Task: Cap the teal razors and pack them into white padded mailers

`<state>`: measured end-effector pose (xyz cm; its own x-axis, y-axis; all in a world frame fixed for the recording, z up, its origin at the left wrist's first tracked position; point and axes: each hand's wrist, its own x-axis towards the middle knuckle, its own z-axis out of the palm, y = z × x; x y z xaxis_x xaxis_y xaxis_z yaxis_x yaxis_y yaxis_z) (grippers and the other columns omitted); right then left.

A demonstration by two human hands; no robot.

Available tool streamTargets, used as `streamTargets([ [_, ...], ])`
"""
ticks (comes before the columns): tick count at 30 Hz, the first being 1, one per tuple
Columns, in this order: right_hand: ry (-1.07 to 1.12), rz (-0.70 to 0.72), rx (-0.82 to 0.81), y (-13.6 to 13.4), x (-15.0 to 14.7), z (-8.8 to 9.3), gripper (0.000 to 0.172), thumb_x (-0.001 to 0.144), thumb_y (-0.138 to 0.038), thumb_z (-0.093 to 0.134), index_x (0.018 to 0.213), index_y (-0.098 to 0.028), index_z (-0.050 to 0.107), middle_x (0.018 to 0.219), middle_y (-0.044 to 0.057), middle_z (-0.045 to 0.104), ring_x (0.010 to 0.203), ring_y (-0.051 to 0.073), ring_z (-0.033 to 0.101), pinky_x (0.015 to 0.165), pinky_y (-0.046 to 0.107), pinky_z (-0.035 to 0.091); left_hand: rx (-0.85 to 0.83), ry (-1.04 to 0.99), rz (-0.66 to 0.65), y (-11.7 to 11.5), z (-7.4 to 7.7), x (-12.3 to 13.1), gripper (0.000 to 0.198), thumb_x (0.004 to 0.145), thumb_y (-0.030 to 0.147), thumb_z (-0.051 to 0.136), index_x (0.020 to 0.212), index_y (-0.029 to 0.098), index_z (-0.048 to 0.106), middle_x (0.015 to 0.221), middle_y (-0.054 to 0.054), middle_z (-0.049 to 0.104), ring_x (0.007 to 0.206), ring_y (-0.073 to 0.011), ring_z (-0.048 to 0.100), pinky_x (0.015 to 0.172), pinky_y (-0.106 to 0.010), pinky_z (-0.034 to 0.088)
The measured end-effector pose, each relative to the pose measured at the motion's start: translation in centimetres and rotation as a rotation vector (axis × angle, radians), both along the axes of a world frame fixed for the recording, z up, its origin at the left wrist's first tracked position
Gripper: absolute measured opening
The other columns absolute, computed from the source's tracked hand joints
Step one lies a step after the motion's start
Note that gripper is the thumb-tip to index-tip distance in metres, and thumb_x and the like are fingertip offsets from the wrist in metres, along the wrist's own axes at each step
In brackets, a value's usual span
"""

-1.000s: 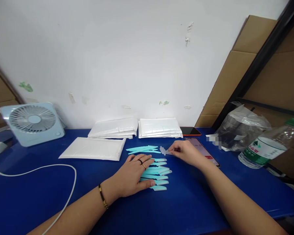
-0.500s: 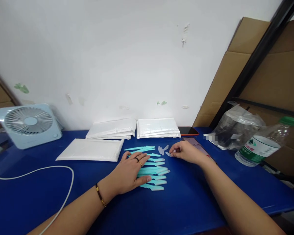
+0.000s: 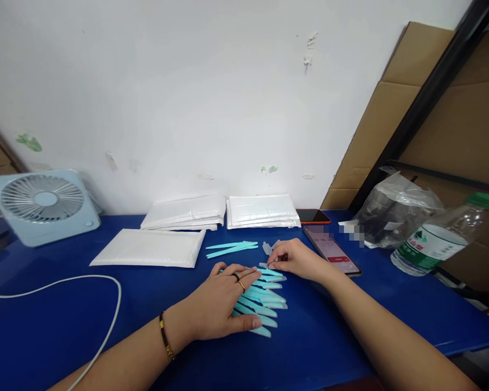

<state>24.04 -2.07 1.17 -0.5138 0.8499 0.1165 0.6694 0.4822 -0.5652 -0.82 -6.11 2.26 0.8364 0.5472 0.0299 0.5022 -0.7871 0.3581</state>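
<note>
My left hand (image 3: 222, 296) lies flat, fingers spread, over a fanned row of several turquoise eyebrow razors (image 3: 264, 296), covering their handles. Whitish blade ends of the razors stick out to the right of it. Thumb and fingertips of my right hand (image 3: 295, 260) are pinched on a small translucent blade cap (image 3: 263, 265), close to the blade end of the farthest razor in the row. Whether cap and blade touch is hidden by the fingers. A few loose blade caps (image 3: 268, 248) lie just behind the right fingertips. Loose razors (image 3: 233, 249) lie crossed behind my left hand.
White padded mailers (image 3: 146, 248) lie at the back and left. A fan (image 3: 44, 203) and a white cable (image 3: 119, 296) are on the left. To the right are a phone (image 3: 332, 252), another phone (image 3: 314, 216), a plastic bag (image 3: 395, 209) and a water bottle (image 3: 430, 247).
My left hand has slid the row of razors slightly toward me, away from the loose crossed ones. My right hand has moved left and nearer, bringing the cap from the loose caps to the row's far end.
</note>
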Motion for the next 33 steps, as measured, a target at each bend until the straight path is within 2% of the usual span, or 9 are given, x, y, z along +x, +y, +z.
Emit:
streamTargets([
  [3,-0.012,0.029,0.022,-0.2,-0.6,-0.1,0.015,0.076,-0.030,0.060,0.079,-0.021,0.072,0.075,0.002,0.065,0.067,0.013,0.059,0.058,0.021,0.041,0.020,-0.006,-0.013,-0.4,-0.1,0.3,0.071,0.080,0.062,0.041,0.139,0.030,0.020,0.137,-0.006,0.041,0.123,-0.0294,0.033,0.101,-0.051,0.018],
  [6,-0.053,0.004,0.049,-0.1,0.0,0.1,0.013,0.075,-0.026,0.060,0.078,-0.020,0.071,0.076,0.002,0.067,0.068,0.013,0.059,0.059,0.021,0.041,0.062,-0.008,-0.005,-0.5,-0.2,0.4,0.070,0.080,0.061,0.042,0.139,0.028,0.021,0.135,-0.007,0.043,0.122,-0.0288,0.035,0.100,-0.050,0.019],
  [10,-0.128,-0.107,-0.039,0.1,2.0,0.9,0.009,0.071,-0.023,0.062,0.072,-0.019,0.071,0.071,0.001,0.069,0.062,0.013,0.060,0.055,0.021,0.040,0.111,0.008,0.054,-0.2,-0.3,0.0,0.072,0.080,0.061,0.042,0.140,0.027,0.019,0.136,-0.007,0.042,0.119,-0.0279,0.038,0.098,-0.047,0.022],
  [13,-0.154,-0.137,-0.092,0.1,2.4,1.2,0.009,0.069,-0.025,0.064,0.071,-0.020,0.071,0.068,0.000,0.069,0.059,0.013,0.059,0.051,0.021,0.039,0.133,0.014,0.072,0.0,-0.5,-0.2,0.077,0.078,0.062,0.045,0.140,0.027,0.017,0.137,-0.008,0.040,0.118,-0.0279,0.038,0.096,-0.045,0.024],
  [22,-0.051,-0.032,-0.017,0.1,0.6,0.0,0.011,0.073,-0.028,0.062,0.074,-0.020,0.070,0.073,0.001,0.067,0.066,0.013,0.059,0.057,0.021,0.040,0.080,0.021,0.050,0.0,-0.5,-0.3,0.081,0.076,0.063,0.047,0.141,0.028,0.015,0.141,-0.007,0.035,0.120,-0.0290,0.035,0.097,-0.048,0.023],
  [27,-0.047,-0.014,0.033,0.0,0.3,0.0,0.015,0.077,-0.032,0.060,0.076,-0.021,0.070,0.075,0.001,0.064,0.066,0.012,0.058,0.057,0.021,0.041,0.052,0.010,0.036,0.1,-0.2,-0.4,0.082,0.076,0.064,0.046,0.141,0.028,0.014,0.141,-0.007,0.034,0.121,-0.0295,0.034,0.099,-0.048,0.023],
  [29,-0.036,-0.066,0.060,0.1,0.3,0.0,0.019,0.078,-0.036,0.059,0.077,-0.021,0.070,0.076,0.002,0.064,0.066,0.013,0.058,0.058,0.022,0.041,0.058,0.008,0.048,0.3,-0.4,-0.4,0.078,0.078,0.065,0.041,0.141,0.029,0.014,0.143,-0.007,0.031,0.124,-0.0295,0.032,0.100,-0.048,0.021],
  [33,-0.068,-0.290,0.216,0.8,-0.2,-0.7,0.027,0.072,-0.043,0.063,0.083,-0.019,0.068,0.080,0.004,0.064,0.066,0.014,0.057,0.060,0.024,0.042,0.135,0.022,0.159,1.4,-1.1,-0.8,0.070,0.083,0.064,0.030,0.141,0.029,0.016,0.146,-0.007,0.023,0.131,-0.0293,0.022,0.102,-0.050,0.016],
])
